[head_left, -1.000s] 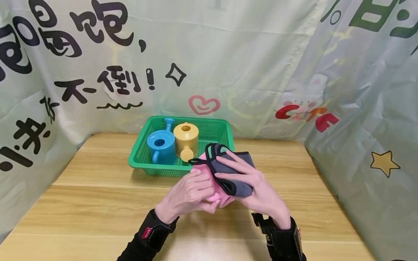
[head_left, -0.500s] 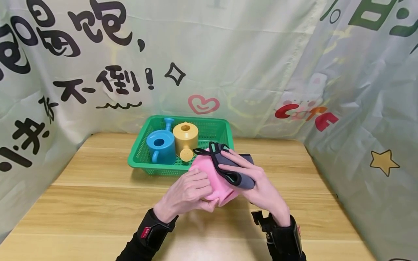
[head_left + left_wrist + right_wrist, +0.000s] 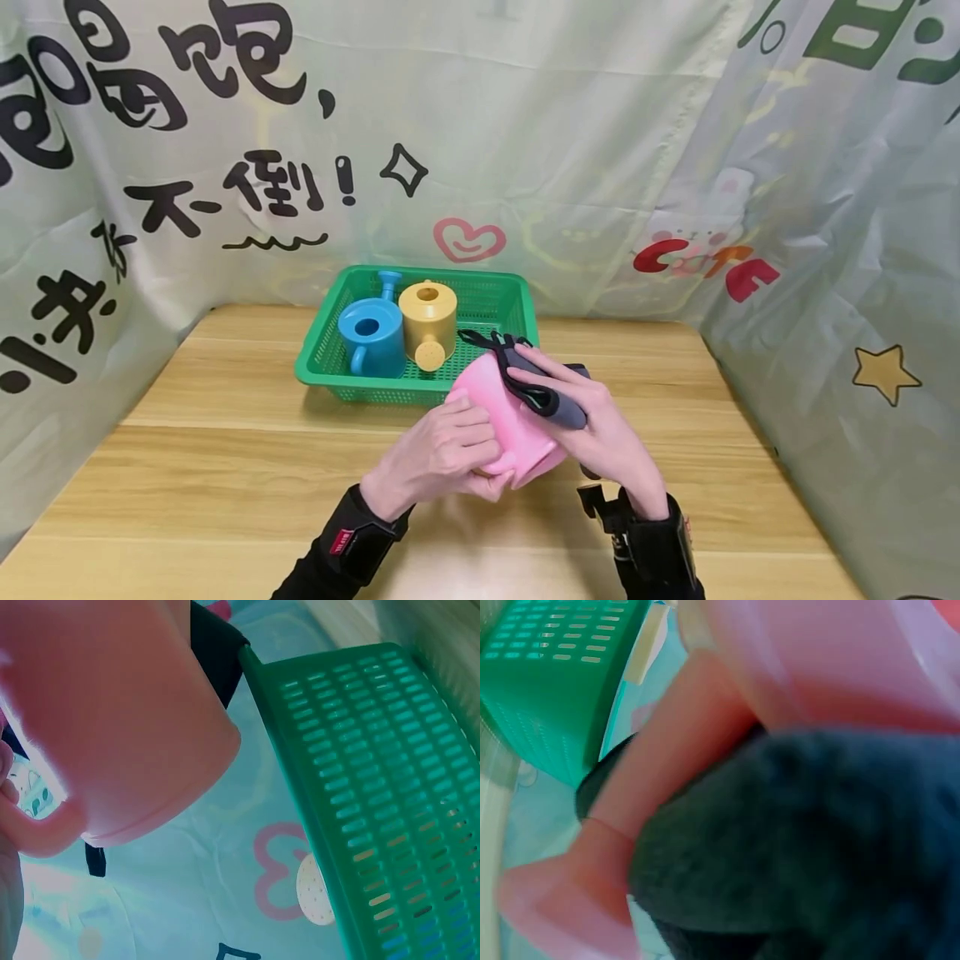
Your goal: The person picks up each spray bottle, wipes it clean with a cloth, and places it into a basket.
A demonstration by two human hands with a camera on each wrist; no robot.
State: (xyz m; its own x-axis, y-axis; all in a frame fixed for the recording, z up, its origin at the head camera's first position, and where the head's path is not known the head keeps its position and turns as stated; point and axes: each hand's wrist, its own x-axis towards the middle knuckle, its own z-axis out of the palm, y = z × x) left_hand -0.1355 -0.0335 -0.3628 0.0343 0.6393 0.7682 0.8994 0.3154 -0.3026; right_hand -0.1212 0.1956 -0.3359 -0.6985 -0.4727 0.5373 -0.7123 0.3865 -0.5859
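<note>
We see the left hand (image 3: 442, 454) curled round the pink cup (image 3: 510, 421), held above the worktop (image 3: 225, 467) just in front of the green basket (image 3: 330, 367), while the right hand (image 3: 600, 433) presses a grey cloth (image 3: 551, 400) against it.

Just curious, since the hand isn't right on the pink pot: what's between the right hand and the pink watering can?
In the head view, a folded grey cloth lies between the right hand and the pink watering can, pressed against the can's side.
</note>
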